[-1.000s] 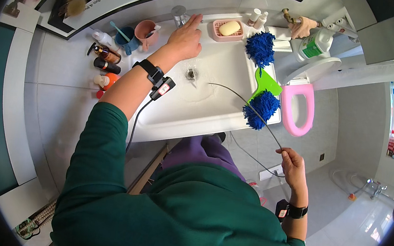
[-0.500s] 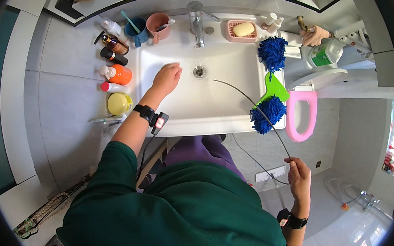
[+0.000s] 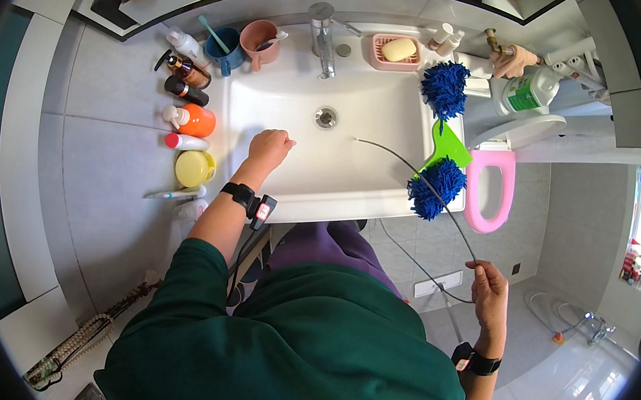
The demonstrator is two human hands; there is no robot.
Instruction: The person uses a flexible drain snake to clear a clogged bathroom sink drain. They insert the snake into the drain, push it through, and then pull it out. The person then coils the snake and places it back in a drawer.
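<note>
A white washbasin (image 3: pixel 298 190) with a round metal drain (image 3: pixel 326 118) lies before me. My left hand (image 3: pixel 267 149) hangs over the basin's left part, its fingers curled closed; whatever may be inside them is hidden. At the right, outside the basin, my right hand (image 3: pixel 490 287) pinches a thin, flexible drain snake (image 3: pixel 444 203). From that hand the snake arches over the basin's right rim, and its free tip hangs right of the drain, apart from it. Its other part loops down below the right hand toward the floor.
Several bottles, a yellow tub (image 3: pixel 194 169) and two mugs (image 3: pixel 260 42) line the left side. A faucet (image 3: pixel 322 42) and soap dish (image 3: pixel 395 53) stand behind. Blue fluffy brush heads (image 3: pixel 437 188) and a green scraper (image 3: pixel 447 147) lie on the right rim, near a pink toilet seat (image 3: pixel 490 189).
My left hand has moved back from near the drain toward me, fingers curled tighter. The snake's tip has shifted slightly right and nearer. Dark matter at the drain no longer shows.
</note>
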